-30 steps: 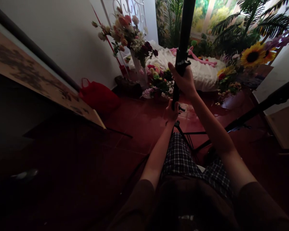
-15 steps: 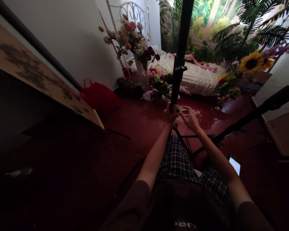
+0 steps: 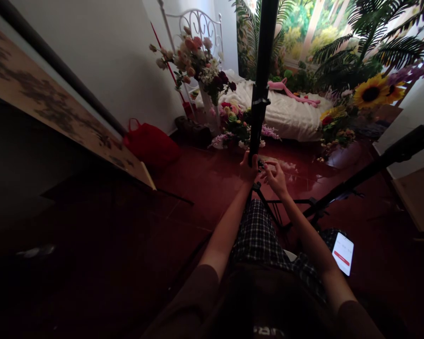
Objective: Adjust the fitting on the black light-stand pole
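A black stand (image 3: pixel 262 70) rises upright between my knees, its legs spreading near the floor. My left hand (image 3: pixel 249 167) is wrapped round the pole low down. Just to its right, my right hand (image 3: pixel 275 178) has its fingers bent at a small dark knob (image 3: pixel 260 165) on the pole's side; the fingertips appear to pinch it. A second black stand (image 3: pixel 371 165) slants across the right side. A phone (image 3: pixel 343 254) with a lit screen lies by my right thigh.
Ahead is a white-covered bed (image 3: pixel 293 117) with flowers (image 3: pixel 198 61) around it. A red bag (image 3: pixel 150 143) lies by the left wall, beside a slanting painted panel (image 3: pixel 56 103). Sunflowers (image 3: pixel 370 92) and palm leaves stand at the right. The floor (image 3: pixel 205 188) is dark red.
My right hand has moved slightly left and down, its fingers closing in on the knob. More of the phone's screen now shows. The view has shifted a little.
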A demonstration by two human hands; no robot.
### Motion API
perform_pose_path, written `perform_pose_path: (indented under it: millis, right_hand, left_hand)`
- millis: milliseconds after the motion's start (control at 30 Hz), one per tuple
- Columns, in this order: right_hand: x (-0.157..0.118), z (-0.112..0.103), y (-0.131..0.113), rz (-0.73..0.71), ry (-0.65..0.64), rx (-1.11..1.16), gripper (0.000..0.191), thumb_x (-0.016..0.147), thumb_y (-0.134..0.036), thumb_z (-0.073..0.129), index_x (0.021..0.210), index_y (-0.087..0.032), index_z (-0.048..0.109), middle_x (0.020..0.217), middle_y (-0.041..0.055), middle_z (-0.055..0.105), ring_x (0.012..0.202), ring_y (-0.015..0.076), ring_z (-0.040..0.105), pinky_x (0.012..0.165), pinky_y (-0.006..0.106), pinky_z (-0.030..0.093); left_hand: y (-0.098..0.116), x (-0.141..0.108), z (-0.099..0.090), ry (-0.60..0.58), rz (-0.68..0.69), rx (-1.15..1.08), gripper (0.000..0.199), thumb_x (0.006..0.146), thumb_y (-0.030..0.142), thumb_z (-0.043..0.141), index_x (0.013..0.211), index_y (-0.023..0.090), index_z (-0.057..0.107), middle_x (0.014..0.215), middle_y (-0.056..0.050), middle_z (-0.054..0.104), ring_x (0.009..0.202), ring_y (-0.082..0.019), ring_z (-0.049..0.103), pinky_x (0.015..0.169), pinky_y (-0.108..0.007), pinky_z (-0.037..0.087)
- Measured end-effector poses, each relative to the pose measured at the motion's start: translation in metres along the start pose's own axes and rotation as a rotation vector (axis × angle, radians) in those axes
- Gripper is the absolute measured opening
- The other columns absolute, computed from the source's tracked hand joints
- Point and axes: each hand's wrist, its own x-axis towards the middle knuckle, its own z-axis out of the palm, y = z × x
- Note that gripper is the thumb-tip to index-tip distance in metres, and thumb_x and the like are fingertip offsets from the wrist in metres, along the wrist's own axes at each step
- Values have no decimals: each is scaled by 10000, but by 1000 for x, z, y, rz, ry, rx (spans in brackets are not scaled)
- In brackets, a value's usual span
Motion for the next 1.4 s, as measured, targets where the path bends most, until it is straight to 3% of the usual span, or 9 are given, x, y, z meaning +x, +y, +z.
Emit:
perform_pose_path:
  millis: [167, 367, 667, 800, 967, 1067, 1167, 1233, 1400]
  right_hand:
    - [-10, -2, -2, -48, 50, -147, 477, 735, -519, 751, 1079, -228, 595, 538, -76, 607, 460, 114, 574, 482, 196, 402]
    - [-8, 9, 8, -20, 158, -161, 353, 812, -573, 645, 904, -235, 602, 474, -75, 560, 435, 118, 542, 459, 202, 371]
    - [4, 25, 17, 71, 272, 93, 460, 734, -654, 646, 655, -223, 504, 420, -83, 475, 346, 83, 427, 382, 211, 338]
    - [-13, 6, 24, 71, 175, 81, 404, 757, -594, 636, 799, -193, 667, 440, -74, 522, 405, 108, 535, 471, 221, 455]
    - [-43, -49, 29, 56, 215, 75, 360, 780, -500, 641, 883, -164, 722, 530, -24, 625, 489, 146, 627, 553, 262, 507]
    - [-52, -92, 23, 35, 379, 138, 287, 802, -433, 629, 885, -173, 715, 531, -2, 635, 480, 155, 621, 564, 282, 494]
    - [-60, -129, 15, -13, 579, 179, 224, 819, -393, 617, 856, -191, 709, 517, 9, 621, 467, 156, 610, 556, 292, 471]
    - [-67, -147, 9, -42, 676, 190, 193, 809, -381, 628, 832, -202, 698, 532, 9, 627, 470, 152, 609, 561, 292, 469]
    - [-83, -172, 6, 7, 799, 163, 261, 780, -441, 622, 843, -195, 683, 537, -5, 629, 473, 155, 604, 552, 288, 473]
  left_hand:
    - [0, -1, 1, 10, -24, -12, 496, 882, 676, 461, 932, 206, 614, 628, 2, 605, 536, -118, 556, 522, -223, 373]
    - [5, -1, -2, -7, -21, 9, 454, 905, 632, 468, 947, 207, 620, 652, -10, 632, 567, -126, 587, 534, -219, 397]
    - [4, -1, 0, 18, 6, -17, 424, 900, 613, 499, 939, 210, 623, 685, -9, 624, 581, -120, 566, 571, -225, 407]
    - [5, -2, -2, -1, -13, -20, 420, 901, 618, 493, 930, 219, 620, 690, -3, 610, 590, -118, 557, 578, -221, 406]
    - [4, -10, -3, -11, -73, -42, 487, 912, 661, 418, 1007, 226, 614, 735, 2, 591, 625, -119, 560, 608, -219, 429]
    - [-7, -36, 1, 83, -84, -19, 508, 959, 612, 329, 1108, 198, 584, 943, -78, 635, 884, -171, 628, 829, -295, 494]
    - [-22, -86, 11, 265, -95, 107, 416, 971, 487, 380, 1188, 165, 531, 1243, -188, 550, 1240, -252, 511, 1092, -424, 379]
    - [-31, -127, 23, 312, -152, 179, 360, 951, 409, 435, 1195, 154, 508, 1294, -217, 489, 1285, -285, 452, 1131, -486, 327]
    - [-25, -203, 69, -89, -207, 55, 229, 921, 354, 485, 1054, 175, 535, 1101, -144, 554, 1056, -244, 564, 1003, -452, 450]
